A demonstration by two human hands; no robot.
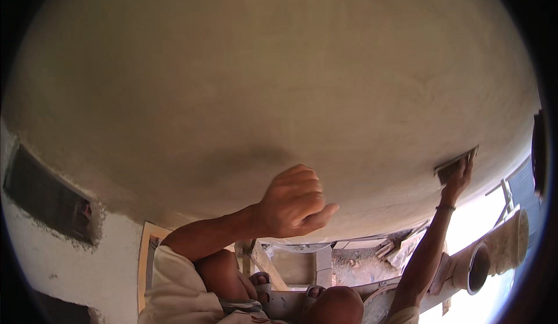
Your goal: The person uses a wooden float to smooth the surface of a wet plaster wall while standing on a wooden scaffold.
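Smooth muddy-tan plaster surface (pixel 279 74), kinda blotchy; flat dark-brown trowel (pixel 447 171) against it, rough patchy-white wall (pixel 43 257) left of the plaster.

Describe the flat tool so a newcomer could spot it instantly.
Start at the broad, smooth brown wall filling the view. At its lower right, the person's right grip holds a flat, dark, rectangular trowel. Unlike the tan, round-mouthed containers below, it is thin and straight-edged.

It's a constr. site, w/ plastered surface (pixel 302 79), trowel (pixel 449 171) & debris (pixel 385 248).
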